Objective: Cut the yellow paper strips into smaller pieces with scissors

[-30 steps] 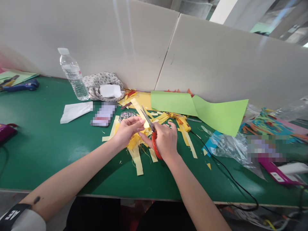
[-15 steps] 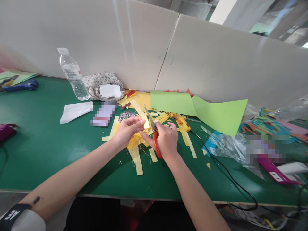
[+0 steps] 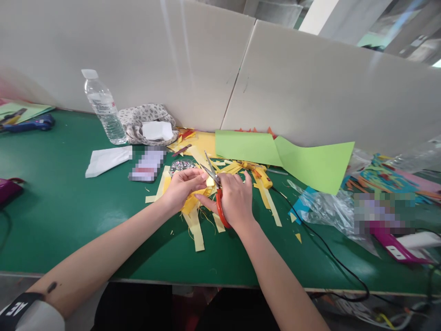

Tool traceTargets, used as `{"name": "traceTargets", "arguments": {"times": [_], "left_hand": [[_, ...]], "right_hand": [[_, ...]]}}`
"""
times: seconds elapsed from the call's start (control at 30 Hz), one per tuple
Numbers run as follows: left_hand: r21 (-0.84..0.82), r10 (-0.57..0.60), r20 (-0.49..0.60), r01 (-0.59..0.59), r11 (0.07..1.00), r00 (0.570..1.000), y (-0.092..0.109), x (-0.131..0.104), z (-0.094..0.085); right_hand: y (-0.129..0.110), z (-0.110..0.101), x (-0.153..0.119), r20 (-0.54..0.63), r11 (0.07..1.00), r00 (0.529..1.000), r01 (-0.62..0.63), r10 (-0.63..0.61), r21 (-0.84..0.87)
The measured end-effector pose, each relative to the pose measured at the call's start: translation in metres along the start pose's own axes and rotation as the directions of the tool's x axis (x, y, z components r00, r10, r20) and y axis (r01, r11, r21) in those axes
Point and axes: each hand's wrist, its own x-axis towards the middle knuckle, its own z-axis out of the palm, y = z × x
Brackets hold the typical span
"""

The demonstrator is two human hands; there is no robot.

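Observation:
Between thumb and fingers my left hand (image 3: 184, 187) pinches a pale yellow paper strip (image 3: 210, 182). My right hand (image 3: 236, 197) is wrapped round the red handles of a pair of scissors (image 3: 221, 209). The scissor blades are parted and lie across the strip, close to my left fingertips. Under both hands is a heap of yellow paper scraps (image 3: 198, 232), partly covered by them. A clear dish of small shiny beads or gems (image 3: 182, 165) sits just behind my left hand.
A yellow glue gun (image 3: 263, 177) lies right of the scraps, its black cord running to the front edge. Behind are green paper sheets (image 3: 310, 161). At the left stand a water bottle (image 3: 105, 108), a spotted cloth pouch (image 3: 138, 117) and a phone (image 3: 148, 164). Plastic bags (image 3: 330, 211) lie right.
The scissors have shifted slightly left and their blades have opened across the strip. The part of the strip above my left fingers no longer stands up as it did.

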Motion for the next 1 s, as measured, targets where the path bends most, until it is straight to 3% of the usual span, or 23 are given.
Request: {"name": "traceTargets", "arguments": {"times": [0.5, 0.8, 1.0], "left_hand": [[-0.004, -0.045, -0.017, 0.045, 0.999, 0.999, -0.0020, 0.0017, -0.0014], [0.000, 0.045, -0.031, -0.045, 0.999, 0.998, -0.0013, 0.0033, -0.0040], [0.059, 0.039, -0.037, -0.036, 0.998, 0.999, -0.0014, 0.0021, -0.0032]], "right_hand": [[0.0006, 0.0010, -0.0007, -0.040, 1.000, 0.999, -0.018, 0.018, 0.001], [0.0011, 0.0016, 0.0002, -0.010, 1.000, 1.000, -0.008, 0.008, -0.023], [0.0007, 0.0026, -0.0005, 0.007, 1.000, 1.000, 0.002, -0.002, -0.026]]}}
